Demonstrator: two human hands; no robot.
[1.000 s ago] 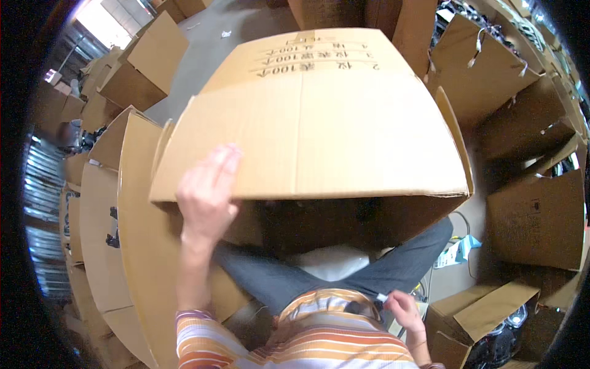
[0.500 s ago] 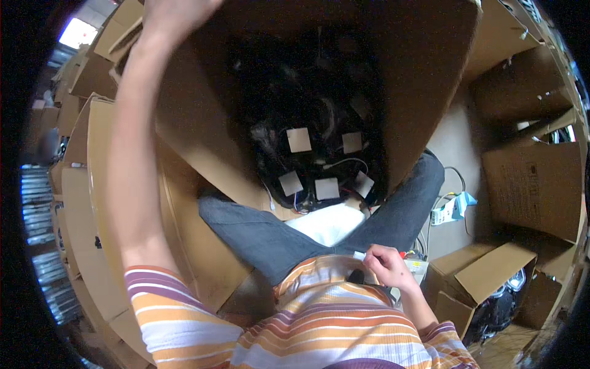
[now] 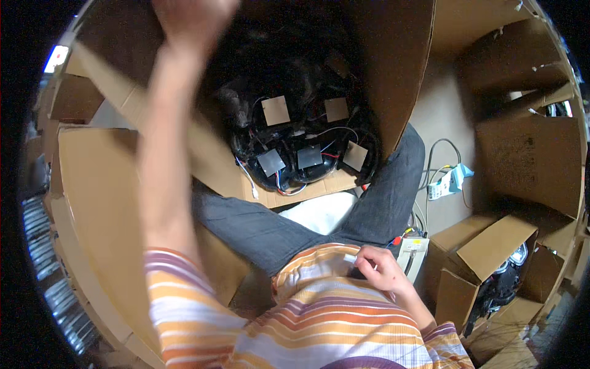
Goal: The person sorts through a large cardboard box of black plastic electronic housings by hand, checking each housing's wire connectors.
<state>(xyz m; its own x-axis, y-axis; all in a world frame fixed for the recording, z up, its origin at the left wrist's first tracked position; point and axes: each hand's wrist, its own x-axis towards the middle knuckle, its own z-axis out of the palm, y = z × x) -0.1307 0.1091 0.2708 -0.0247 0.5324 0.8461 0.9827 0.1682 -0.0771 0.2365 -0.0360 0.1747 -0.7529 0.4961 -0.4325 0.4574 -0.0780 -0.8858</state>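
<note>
In front of me a large cardboard box (image 3: 402, 80) opens toward my legs. Inside it are several glossy black parts with loose wires, and square plates such as this tan plate (image 3: 276, 111) and this grey plate (image 3: 270, 162). My left hand (image 3: 195, 18) is raised at the top edge by the box's dark far-left wall; it is blurred and partly cut off, so its fingers do not show clearly. By my waist, my right hand (image 3: 380, 269) is closed, with a small white piece (image 3: 350, 259) sticking out between thumb and fingers. What that piece is I cannot make out.
A white bundle (image 3: 319, 212) lies between my legs. To the right are a light blue packet (image 3: 450, 182), cables, a pale box-shaped device (image 3: 413, 255) with coloured terminals, and a small carton (image 3: 458, 286) holding black parts with lamps. More cardboard (image 3: 98, 203) stands on the left.
The large box has tilted or shifted up and left in view, showing its parts in more light. My left hand has moved slightly right; my right hand stays near my waist.
</note>
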